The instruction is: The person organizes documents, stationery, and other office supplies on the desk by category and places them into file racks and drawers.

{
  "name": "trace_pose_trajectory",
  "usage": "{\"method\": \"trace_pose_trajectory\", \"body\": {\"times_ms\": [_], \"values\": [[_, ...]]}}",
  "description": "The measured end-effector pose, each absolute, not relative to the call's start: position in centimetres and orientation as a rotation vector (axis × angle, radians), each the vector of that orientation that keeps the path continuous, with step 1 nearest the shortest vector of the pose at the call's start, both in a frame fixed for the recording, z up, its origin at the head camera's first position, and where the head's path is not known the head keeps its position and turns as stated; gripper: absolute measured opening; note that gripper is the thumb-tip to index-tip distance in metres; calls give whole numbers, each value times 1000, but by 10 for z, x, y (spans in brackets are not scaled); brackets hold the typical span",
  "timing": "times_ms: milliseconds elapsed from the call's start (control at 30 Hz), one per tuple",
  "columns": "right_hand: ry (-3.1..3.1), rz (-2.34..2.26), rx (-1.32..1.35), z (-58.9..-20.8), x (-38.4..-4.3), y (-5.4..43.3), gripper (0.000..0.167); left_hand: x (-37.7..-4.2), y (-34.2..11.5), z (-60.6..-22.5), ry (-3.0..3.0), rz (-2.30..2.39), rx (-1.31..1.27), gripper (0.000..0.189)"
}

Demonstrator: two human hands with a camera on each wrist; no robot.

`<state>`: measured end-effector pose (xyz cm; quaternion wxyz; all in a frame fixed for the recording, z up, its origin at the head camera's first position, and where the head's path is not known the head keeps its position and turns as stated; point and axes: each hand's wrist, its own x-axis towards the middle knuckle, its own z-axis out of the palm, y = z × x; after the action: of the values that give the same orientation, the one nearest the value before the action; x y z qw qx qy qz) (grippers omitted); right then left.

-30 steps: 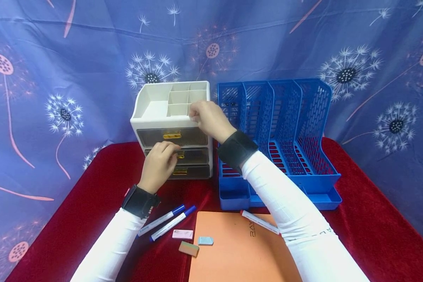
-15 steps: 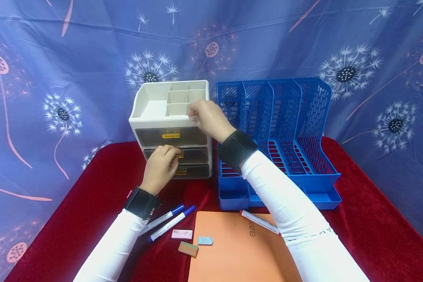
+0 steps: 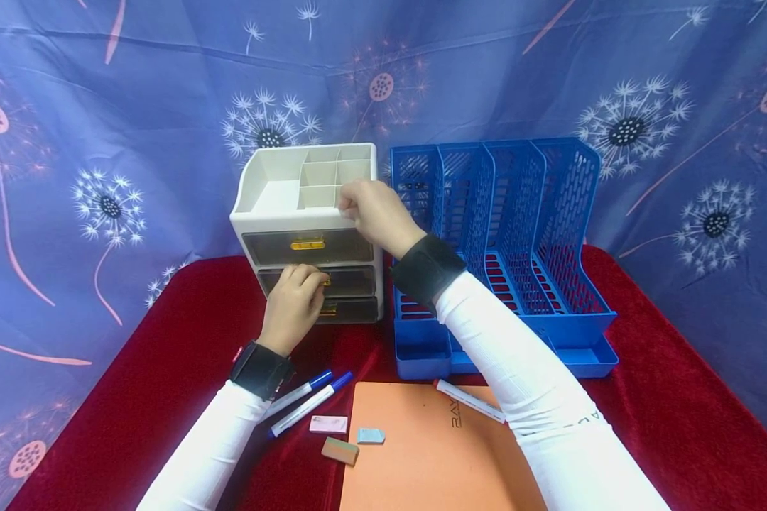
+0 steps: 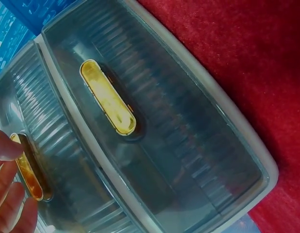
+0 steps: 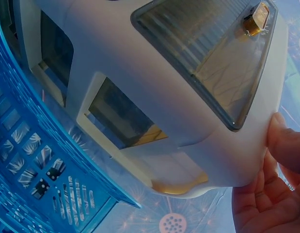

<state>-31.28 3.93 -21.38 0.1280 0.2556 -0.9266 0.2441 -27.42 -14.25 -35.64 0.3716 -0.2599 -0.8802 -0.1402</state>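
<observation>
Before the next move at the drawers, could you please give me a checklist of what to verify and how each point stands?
1. Left hand at the right handle: ok, its fingertips are at the middle drawer's handle.
2. Firm pinch on that handle: cannot tell, the contact is partly hidden.
3. Drawer box held: ok, the right hand grips its top front edge.
4. Top drawer and bottom drawer closed: ok, both look flush.
5. Loose things away from the box: ok, the two blue pens and pink eraser lie apart, nearer the person.
6. Contents of the middle drawer: cannot tell through its dark front.
</observation>
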Motion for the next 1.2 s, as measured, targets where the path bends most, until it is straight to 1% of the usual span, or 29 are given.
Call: {"method": "trace_pose_trajectory", "body": {"times_ms": [400, 933, 1200], "values": [[-2701, 712, 730, -212, -312, 40, 10, -276, -141, -357, -2264, -323, -650, 25], [-2699, 697, 733, -211, -313, 39, 10, -280, -137, -356, -2246, -302, -621, 27], [-2695, 731, 732, -213, -312, 39, 10, -280, -138, -359, -2279, -319, -611, 25]]}}
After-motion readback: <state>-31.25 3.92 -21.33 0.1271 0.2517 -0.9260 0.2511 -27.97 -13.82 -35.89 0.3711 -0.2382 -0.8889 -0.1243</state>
